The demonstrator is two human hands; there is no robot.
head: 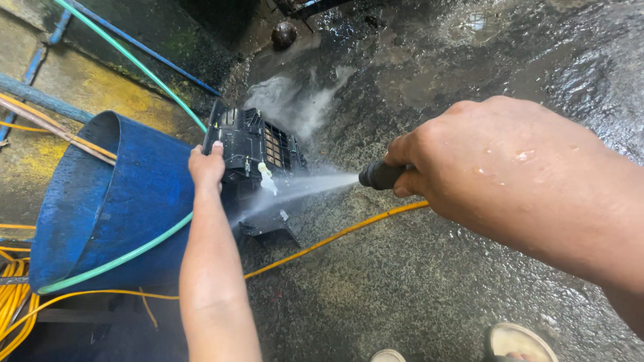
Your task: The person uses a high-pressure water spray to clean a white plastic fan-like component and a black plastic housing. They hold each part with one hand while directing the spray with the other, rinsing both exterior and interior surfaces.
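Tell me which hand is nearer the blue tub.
Left. The left hand grips the black housing right beside the blue tub; the right hand holds the nozzle farther away.

2 bare hands, the left hand (206, 165) and the right hand (469, 161); 1 black plastic housing (251, 144) under the spray; 1 dark spray nozzle (380, 175); 1 blue barrel (100, 201) lying tilted; 1 green hose (134, 64); 1 yellow hose (335, 234) across the wet floor, with more yellow coils (13, 302) at the left edge, number unclear; 2 shoe tips (520, 342) at the bottom edge
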